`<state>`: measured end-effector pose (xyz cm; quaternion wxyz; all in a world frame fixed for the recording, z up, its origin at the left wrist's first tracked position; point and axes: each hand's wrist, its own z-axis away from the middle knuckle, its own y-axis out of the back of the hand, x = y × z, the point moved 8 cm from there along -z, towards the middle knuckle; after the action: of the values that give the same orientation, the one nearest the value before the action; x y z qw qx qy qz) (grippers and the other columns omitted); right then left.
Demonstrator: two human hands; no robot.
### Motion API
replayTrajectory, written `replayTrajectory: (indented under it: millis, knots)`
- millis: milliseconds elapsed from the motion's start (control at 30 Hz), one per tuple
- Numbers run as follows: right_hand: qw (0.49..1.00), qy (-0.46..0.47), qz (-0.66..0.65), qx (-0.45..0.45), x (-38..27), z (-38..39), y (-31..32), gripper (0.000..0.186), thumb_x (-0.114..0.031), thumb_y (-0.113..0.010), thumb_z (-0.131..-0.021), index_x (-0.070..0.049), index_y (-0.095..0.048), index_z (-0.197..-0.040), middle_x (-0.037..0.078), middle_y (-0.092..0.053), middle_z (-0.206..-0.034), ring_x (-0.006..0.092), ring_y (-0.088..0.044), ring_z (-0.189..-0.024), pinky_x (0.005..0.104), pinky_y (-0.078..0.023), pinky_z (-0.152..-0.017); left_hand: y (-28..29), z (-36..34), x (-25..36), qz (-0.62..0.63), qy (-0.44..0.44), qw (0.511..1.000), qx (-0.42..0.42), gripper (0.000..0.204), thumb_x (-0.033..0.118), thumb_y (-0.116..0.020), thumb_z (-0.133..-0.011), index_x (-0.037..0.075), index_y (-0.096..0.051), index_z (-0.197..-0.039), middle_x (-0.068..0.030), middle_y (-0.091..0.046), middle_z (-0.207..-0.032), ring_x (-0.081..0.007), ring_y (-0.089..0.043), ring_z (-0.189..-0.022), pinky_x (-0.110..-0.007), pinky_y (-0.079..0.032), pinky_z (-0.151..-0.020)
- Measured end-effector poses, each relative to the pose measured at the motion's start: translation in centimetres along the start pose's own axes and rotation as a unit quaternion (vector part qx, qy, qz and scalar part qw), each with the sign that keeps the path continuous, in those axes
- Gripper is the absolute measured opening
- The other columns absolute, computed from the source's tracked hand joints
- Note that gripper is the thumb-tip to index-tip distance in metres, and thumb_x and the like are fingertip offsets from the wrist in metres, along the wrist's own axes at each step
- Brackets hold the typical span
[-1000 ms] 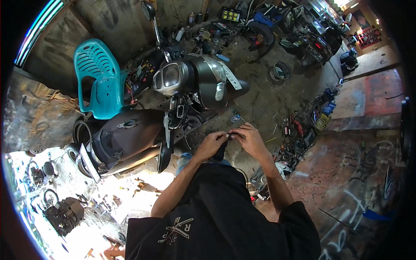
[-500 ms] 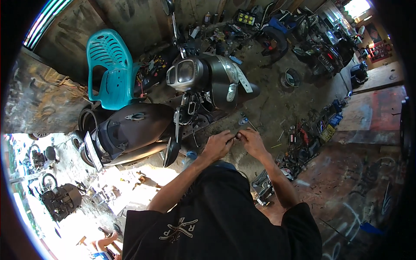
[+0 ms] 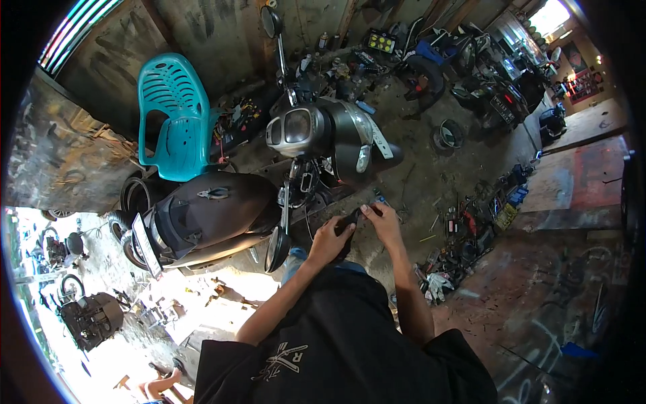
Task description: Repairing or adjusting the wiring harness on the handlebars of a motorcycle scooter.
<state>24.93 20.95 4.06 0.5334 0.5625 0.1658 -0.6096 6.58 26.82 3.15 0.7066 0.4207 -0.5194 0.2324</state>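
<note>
Black item point(image 3: 348, 221) sits in the curled left hand's point(image 3: 328, 242) grip, beside the half-curled right hand point(image 3: 385, 226), whose hold is unclear.

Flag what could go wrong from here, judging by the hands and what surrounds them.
The small dark piece in the left hand could slip and be hard to spot on the dim floor. The tool, apparently pliers, lying on the scooter's seat might slide off if bumped. The lower mirror, near the left forearm in this view, might get knocked.
</note>
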Motion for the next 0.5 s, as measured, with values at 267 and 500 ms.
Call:
replayTrajectory:
  millis: [267, 500]
  knots:
    - [0.984, 0.151, -0.036, 0.091, -11.4, -1.3, -5.7, 0.023, -0.013, -0.079, -0.092, -0.001, -0.068, -0.108, 0.005, -0.069, -0.088, 0.0111, -0.061, -0.077, 0.0275, -0.05, -0.074, 5.0, 0.6, -2.5, 0.184, 0.124, 0.975, -0.017, 0.045, 0.04, -0.062, -0.105, -0.005, -0.069, -0.101, -0.0041, -0.061, -0.075, -0.01, -0.054, -0.075, -0.034, -0.045, -0.068]
    - [0.935, 0.291, 0.15, 0.134, -14.8, -2.4, -11.2, 0.028, -0.015, -0.084, -0.082, -0.008, -0.07, -0.106, 0.01, -0.064, -0.101, 0.032, -0.063, -0.096, 0.0436, -0.052, -0.083, 5.3, -1.6, -9.4, 0.166, 0.072, 0.971, 0.156, 0.032, 0.032, -0.059, -0.108, 0.004, -0.069, -0.098, 0.0079, -0.053, -0.079, -0.005, -0.044, -0.073, -0.026, -0.037, -0.064]
